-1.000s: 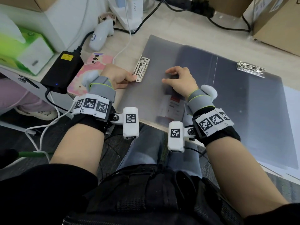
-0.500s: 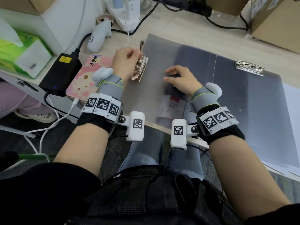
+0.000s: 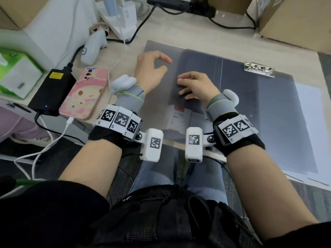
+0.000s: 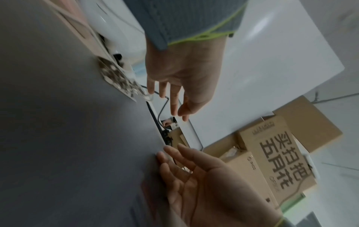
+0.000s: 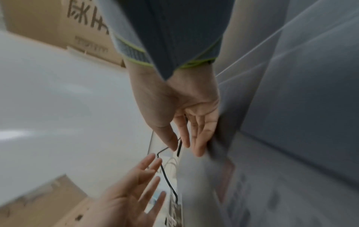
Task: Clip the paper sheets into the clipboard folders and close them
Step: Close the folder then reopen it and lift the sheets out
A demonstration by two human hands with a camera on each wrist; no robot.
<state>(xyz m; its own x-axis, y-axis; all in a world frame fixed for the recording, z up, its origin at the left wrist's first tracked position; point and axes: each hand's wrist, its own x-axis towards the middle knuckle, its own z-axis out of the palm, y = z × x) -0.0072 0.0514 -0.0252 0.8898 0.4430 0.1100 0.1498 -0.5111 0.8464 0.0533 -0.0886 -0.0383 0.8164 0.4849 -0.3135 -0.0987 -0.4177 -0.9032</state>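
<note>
The left hand has let go of the metal clip and moved to the far edge of the translucent grey plastic clipboard folder lying open on the surface — its grip released, empty. The right hand presses flat, fingers relaxed. Unclipped paper could slide — nothing pins it.

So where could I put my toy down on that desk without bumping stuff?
Bare desk shows behind the grey folder, between its far edge and the black cable. The folder's right half, below the metal clip, is bare too. The left is crowded: phone, black charger, tissue box.
</note>
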